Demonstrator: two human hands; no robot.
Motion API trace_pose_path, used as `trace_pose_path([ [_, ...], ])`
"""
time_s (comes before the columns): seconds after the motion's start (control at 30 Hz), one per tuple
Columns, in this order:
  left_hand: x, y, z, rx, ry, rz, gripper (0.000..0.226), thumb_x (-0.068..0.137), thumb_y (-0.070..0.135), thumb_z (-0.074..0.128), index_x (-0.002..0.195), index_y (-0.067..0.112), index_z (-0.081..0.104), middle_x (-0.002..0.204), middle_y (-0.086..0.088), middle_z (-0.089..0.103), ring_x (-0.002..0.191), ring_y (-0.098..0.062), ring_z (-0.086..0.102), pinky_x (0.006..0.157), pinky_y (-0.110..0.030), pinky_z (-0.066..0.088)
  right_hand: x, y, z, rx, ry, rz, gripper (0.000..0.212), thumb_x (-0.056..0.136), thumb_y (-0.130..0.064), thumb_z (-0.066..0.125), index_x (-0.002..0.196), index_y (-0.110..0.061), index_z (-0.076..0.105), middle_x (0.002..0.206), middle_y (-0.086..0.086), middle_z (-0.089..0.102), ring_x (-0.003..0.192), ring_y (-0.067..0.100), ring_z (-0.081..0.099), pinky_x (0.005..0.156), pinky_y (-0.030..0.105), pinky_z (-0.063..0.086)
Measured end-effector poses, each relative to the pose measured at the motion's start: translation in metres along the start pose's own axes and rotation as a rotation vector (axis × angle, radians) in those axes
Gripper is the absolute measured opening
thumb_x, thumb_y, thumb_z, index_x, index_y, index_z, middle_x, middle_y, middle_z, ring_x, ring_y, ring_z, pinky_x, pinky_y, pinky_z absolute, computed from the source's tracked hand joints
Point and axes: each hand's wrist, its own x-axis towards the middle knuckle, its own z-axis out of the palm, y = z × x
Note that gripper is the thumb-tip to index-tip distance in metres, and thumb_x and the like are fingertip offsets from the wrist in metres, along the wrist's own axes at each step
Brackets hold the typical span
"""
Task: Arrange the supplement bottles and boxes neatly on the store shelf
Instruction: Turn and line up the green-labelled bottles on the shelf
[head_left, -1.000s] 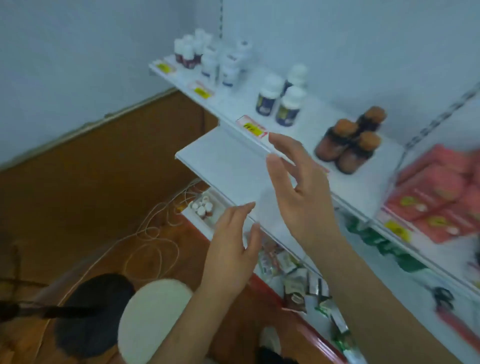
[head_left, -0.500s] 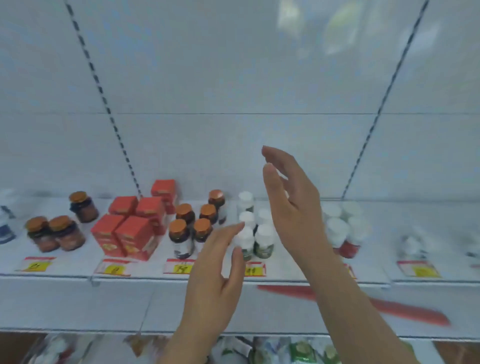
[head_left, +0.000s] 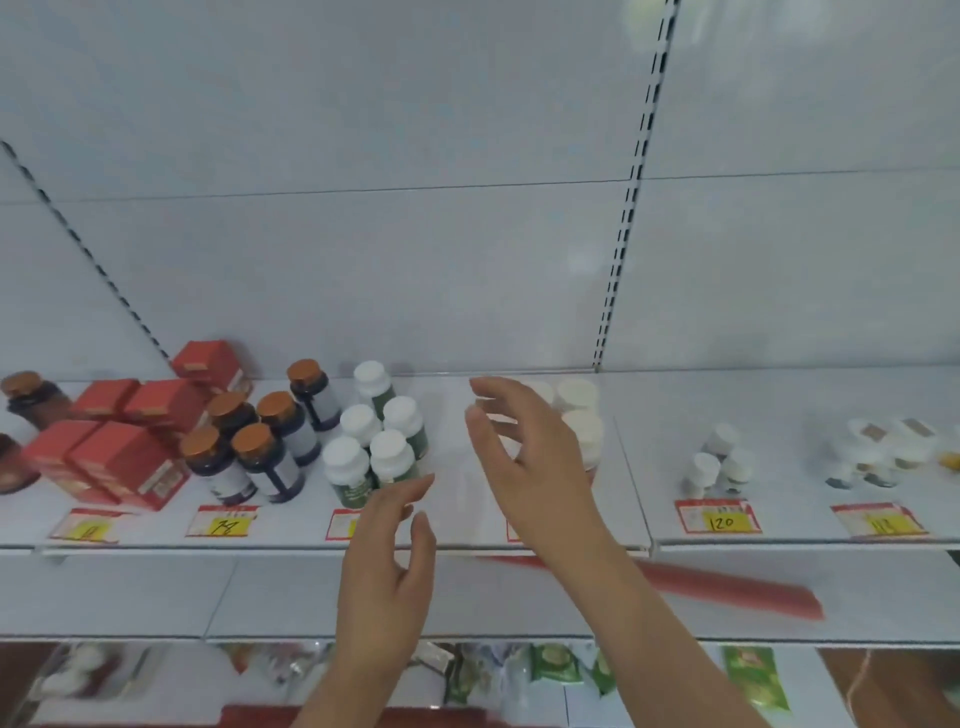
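Supplement bottles and boxes are sitting in product groups along the store shelf (head_left: 467, 530), and neither hand is holding any of them. Nearest the camera, the left hand (head_left: 387, 577) is hovering in front of the shelf edge with its fingers released and loosely spread, its fingertips just beside the white-capped green bottles (head_left: 376, 441). Slightly farther in, the right hand (head_left: 530, 462) is reaching over the shelf, fingers relaxed and grasping nothing, partly hiding the wide white jars (head_left: 579, 410). To the left, the orange-capped dark bottles (head_left: 254, 441) are forming a tidy cluster, while the red boxes (head_left: 124, 436) are lying at uneven angles and probably need squaring. Far right, the small white bottles (head_left: 719, 460) are looking blurred. Judging from this, the arranging is partway along, with the gap between the green bottles and the jars remaining bare.
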Motion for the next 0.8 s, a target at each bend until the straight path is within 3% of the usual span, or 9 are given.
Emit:
trace_pose_path([
  [0.17, 0.003, -0.02, -0.03, 0.042, 0.07, -0.04, 0.037, 0.098, 0.004, 0.05, 0.12, 0.031, 0.061, 0.117, 0.012, 0.06, 0.11, -0.002, 0.058, 0.087, -0.013, 0.046, 0.012, 0.026, 0.061, -0.343, -0.232, -0.044, 0.042, 0.095, -0.04, 0.057, 0.134, -0.024, 0.052, 0.125, -0.005, 0.051, 0.113, 0.014, 0.054, 0.094, 0.037, 0.049],
  [0.27, 0.009, -0.024, -0.041, 0.055, 0.077, -0.052, 0.038, 0.097, 0.002, 0.05, 0.12, 0.03, 0.062, 0.116, 0.012, 0.06, 0.111, -0.005, 0.058, 0.087, -0.01, 0.043, 0.015, 0.034, 0.086, -0.628, -0.412, -0.08, 0.053, 0.093, -0.053, 0.053, 0.138, -0.025, 0.045, 0.125, 0.0, 0.044, 0.115, 0.021, 0.049, 0.082, 0.037, 0.05],
  [0.37, 0.015, -0.026, -0.046, 0.049, 0.083, -0.039, 0.039, 0.097, 0.001, 0.05, 0.12, 0.03, 0.062, 0.115, 0.012, 0.06, 0.111, -0.005, 0.058, 0.086, -0.009, 0.043, 0.021, 0.039, 0.095, -0.72, -0.391, -0.098, 0.053, 0.092, -0.056, 0.051, 0.135, -0.025, 0.044, 0.123, 0.002, 0.042, 0.104, 0.023, 0.053, 0.069, 0.034, 0.048],
  [0.47, 0.019, -0.031, -0.049, 0.041, 0.099, -0.023, 0.035, 0.098, 0.002, 0.05, 0.12, 0.026, 0.062, 0.116, 0.012, 0.059, 0.111, -0.004, 0.058, 0.082, -0.006, 0.043, 0.027, 0.037, 0.101, -0.713, -0.314, -0.036, 0.041, 0.096, -0.045, 0.052, 0.125, -0.017, 0.047, 0.12, 0.003, 0.044, 0.087, 0.028, 0.059, 0.061, 0.031, 0.039],
  [0.57, 0.027, -0.032, -0.051, 0.015, 0.127, -0.023, 0.035, 0.097, -0.001, 0.051, 0.12, 0.024, 0.062, 0.115, 0.012, 0.059, 0.112, -0.003, 0.058, 0.086, -0.008, 0.044, 0.031, 0.034, 0.104, -0.666, -0.331, 0.012, 0.034, 0.098, -0.037, 0.052, 0.121, -0.013, 0.045, 0.116, 0.006, 0.048, 0.086, 0.03, 0.059, 0.065, 0.032, 0.04],
  [0.7, 0.034, -0.024, -0.063, -0.064, 0.156, -0.103, 0.024, 0.1, 0.011, 0.053, 0.113, 0.027, 0.064, 0.109, 0.011, 0.063, 0.101, -0.006, 0.063, 0.081, -0.011, 0.048, 0.029, 0.023, 0.083, -0.411, -0.202, 0.076, 0.041, 0.095, -0.031, 0.058, 0.132, -0.019, 0.045, 0.118, -0.003, 0.052, 0.08, 0.011, 0.06, 0.076, 0.031, 0.047],
  [0.8, 0.044, -0.007, -0.074, -0.212, 0.105, -0.247, 0.021, 0.101, 0.032, 0.049, 0.106, 0.024, 0.068, 0.094, 0.004, 0.071, 0.082, -0.012, 0.069, 0.071, -0.02, 0.054, 0.02, 0.0, 0.056, -0.116, -0.095, 0.043, 0.036, 0.096, -0.022, 0.057, 0.131, -0.027, 0.053, 0.11, -0.009, 0.055, 0.074, 0.011, 0.061, 0.066, 0.028, 0.055],
])
